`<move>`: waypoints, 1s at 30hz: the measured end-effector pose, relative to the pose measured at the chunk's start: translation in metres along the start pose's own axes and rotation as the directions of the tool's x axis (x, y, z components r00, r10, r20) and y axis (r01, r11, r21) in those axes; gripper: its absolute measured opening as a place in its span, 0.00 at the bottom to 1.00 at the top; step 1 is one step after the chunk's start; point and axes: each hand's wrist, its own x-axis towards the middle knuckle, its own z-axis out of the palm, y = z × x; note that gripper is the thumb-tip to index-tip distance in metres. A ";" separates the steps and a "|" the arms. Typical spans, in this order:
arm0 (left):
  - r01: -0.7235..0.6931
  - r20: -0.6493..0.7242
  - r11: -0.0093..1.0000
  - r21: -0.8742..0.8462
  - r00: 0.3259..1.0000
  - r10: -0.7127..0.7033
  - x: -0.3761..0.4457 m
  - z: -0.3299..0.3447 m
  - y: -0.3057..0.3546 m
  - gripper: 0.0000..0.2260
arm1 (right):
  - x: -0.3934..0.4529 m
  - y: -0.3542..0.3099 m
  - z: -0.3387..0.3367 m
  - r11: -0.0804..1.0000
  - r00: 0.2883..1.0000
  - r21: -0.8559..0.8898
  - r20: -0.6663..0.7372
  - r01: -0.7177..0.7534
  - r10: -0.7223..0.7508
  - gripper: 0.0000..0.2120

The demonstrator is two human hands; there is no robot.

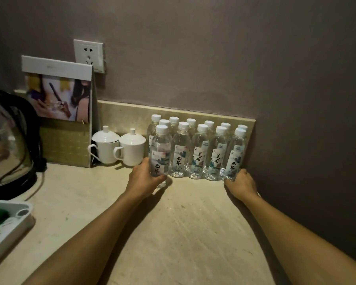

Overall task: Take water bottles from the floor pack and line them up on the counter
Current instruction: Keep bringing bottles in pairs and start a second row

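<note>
Clear ribbed plastic bottles (197, 149), smooth stone counter (185, 223)

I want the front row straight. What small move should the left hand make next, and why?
Probably push the held bottle back a little, then let go. The left hand grips it near the base, and it stands nearer the camera than the other front bottles. The right hand steadies the end bottle.

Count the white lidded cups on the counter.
2: one lidded cup beside the standing card, the other lidded cup next to the water bottles. None seem hidden.
</note>
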 end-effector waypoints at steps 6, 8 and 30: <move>-0.003 0.006 1.000 -0.002 1.000 0.003 0.000 -0.001 0.000 0.24 | 0.001 -0.003 0.000 0.999 1.000 -0.033 -0.012 0.007 -0.007 0.29; -0.003 0.007 1.000 -0.009 1.000 0.003 0.000 0.000 0.001 0.24 | 0.000 -0.002 0.001 0.999 1.000 -0.038 -0.013 0.006 -0.006 0.28; 0.007 0.006 1.000 -0.020 1.000 -0.007 -0.001 0.000 0.001 0.24 | 0.001 -0.002 0.002 0.998 1.000 -0.065 0.001 0.023 -0.023 0.29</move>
